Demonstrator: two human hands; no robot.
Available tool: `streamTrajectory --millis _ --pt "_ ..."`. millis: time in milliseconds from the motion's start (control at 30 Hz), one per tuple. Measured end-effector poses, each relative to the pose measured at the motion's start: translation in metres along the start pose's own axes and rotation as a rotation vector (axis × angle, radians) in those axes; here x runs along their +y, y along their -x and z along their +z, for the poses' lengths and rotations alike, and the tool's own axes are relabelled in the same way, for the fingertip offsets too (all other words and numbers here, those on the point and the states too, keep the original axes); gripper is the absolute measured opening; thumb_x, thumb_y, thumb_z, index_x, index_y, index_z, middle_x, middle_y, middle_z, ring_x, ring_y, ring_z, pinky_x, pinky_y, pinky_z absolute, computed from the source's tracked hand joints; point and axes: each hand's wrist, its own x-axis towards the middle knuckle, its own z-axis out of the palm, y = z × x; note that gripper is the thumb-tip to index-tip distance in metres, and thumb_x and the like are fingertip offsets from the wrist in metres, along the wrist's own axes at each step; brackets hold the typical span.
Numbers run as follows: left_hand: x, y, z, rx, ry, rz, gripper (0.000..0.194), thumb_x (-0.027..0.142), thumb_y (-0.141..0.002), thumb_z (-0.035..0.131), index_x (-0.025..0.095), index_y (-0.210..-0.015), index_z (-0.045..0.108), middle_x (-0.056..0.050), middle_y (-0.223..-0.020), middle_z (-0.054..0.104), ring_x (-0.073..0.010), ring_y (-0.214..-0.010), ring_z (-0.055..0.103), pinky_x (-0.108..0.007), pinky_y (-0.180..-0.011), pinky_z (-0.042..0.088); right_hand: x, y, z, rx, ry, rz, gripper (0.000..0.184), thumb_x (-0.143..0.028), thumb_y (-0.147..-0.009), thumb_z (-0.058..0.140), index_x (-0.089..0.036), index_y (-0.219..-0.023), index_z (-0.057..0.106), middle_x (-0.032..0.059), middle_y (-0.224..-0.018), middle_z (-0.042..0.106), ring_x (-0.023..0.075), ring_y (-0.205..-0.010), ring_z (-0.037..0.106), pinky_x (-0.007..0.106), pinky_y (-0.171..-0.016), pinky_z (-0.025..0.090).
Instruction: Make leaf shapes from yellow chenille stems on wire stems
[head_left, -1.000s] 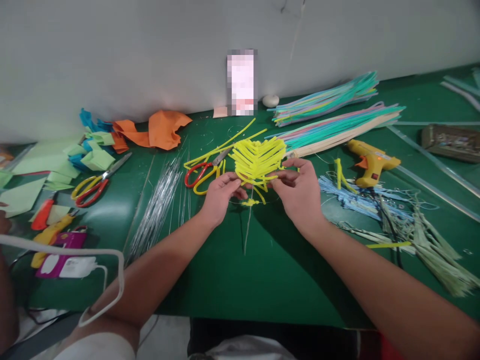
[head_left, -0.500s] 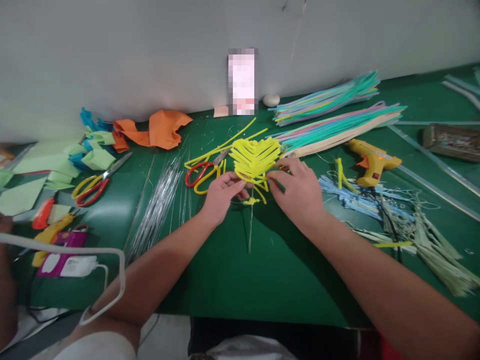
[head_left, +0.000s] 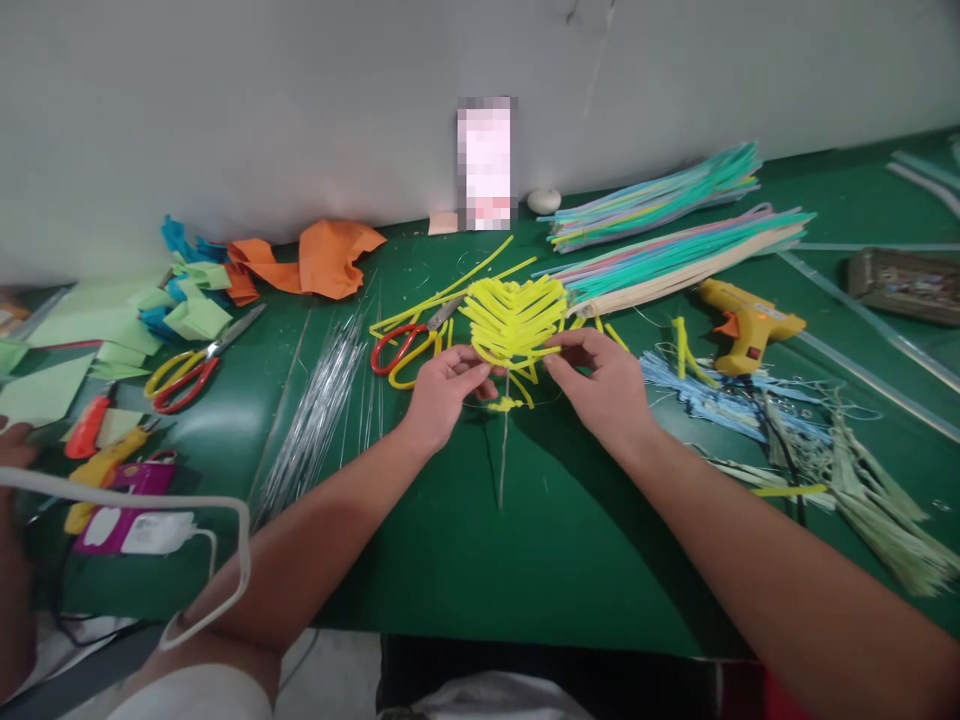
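A yellow leaf shape of bent pipe cleaners point(head_left: 514, 312) stands over the table's middle, with a thin stem point(head_left: 502, 465) pointing down. My left hand point(head_left: 450, 395) is closed on its lower left edge. At the lower right, my right hand point(head_left: 600, 385) pinches the end of a yellow pipe cleaner point(head_left: 546, 352) that runs out from the leaf. Below the leaf a small knotted yellow piece point(head_left: 510, 404) shows on the stem. Red-and-yellow-handled scissors point(head_left: 409, 350) lie just behind my left hand, among loose yellow pipe cleaners point(head_left: 480, 265).
Bundles of coloured pipe cleaners point(head_left: 675, 255) and a yellow glue gun point(head_left: 750, 322) lie to the right. Silver wires point(head_left: 319, 410), a second pair of scissors point(head_left: 202, 365) and crumpled orange paper point(head_left: 337, 260) are left. A phone point(head_left: 486, 165) leans on the wall. Another person's hand point(head_left: 15, 445) shows far left.
My right hand has shifted slightly right and down, drawing the yellow pipe cleaner end out sideways. Loose yellow pieces now show behind it. My left hand keeps its place on the leaf.
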Motion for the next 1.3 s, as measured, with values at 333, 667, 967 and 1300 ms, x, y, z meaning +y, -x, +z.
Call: streamTrajectory --millis 333,667,967,1300 --pt "0.001 0.000 0.000 -0.001 0.006 -0.010 0.017 0.024 -0.077 0.069 0.014 -0.090 0.064 -0.005 -0.081 0.074 -0.0096 -0.056 0.062 -0.024 -0.058 0.048 -0.004 -0.002 0.006 0.057 -0.583 0.291 0.020 -0.032 -0.068 0.077 -0.022 -0.082 0.065 -0.0014 -0.078 0.068 0.0139 -0.065 0.066 0.032 -0.071 0.055" --pt "0.002 0.001 0.001 0.043 0.057 -0.002 0.018 0.024 -0.076 0.070 0.014 -0.090 0.065 -0.004 -0.080 0.074 -0.0085 -0.054 0.061 -0.023 -0.056 0.049 -0.001 -0.005 0.002 -0.048 -0.682 0.436 0.025 -0.031 -0.063 0.081 -0.019 -0.081 0.070 -0.0019 -0.069 0.065 0.0106 -0.057 0.059 0.029 -0.065 0.053" --pt "0.003 0.003 0.000 -0.038 0.000 -0.017 0.013 0.022 -0.075 0.068 0.015 -0.086 0.066 -0.003 -0.074 0.072 -0.0103 -0.056 0.062 -0.024 -0.059 0.049 -0.003 -0.008 -0.002 -0.059 -0.724 0.494 0.019 -0.030 -0.063 0.080 -0.020 -0.073 0.068 -0.0015 -0.063 0.064 0.0129 -0.057 0.061 0.029 -0.060 0.052" --pt "0.012 -0.009 -0.017 -0.253 0.163 -0.219 0.045 0.043 -0.067 0.081 0.014 -0.100 0.070 -0.014 -0.102 0.074 -0.0274 -0.098 0.070 -0.038 -0.083 0.057 -0.002 -0.009 -0.008 -0.268 -0.751 0.490 0.023 -0.038 -0.068 0.080 -0.017 -0.066 0.069 0.0004 -0.059 0.061 0.0116 -0.055 0.056 0.026 -0.058 0.052"
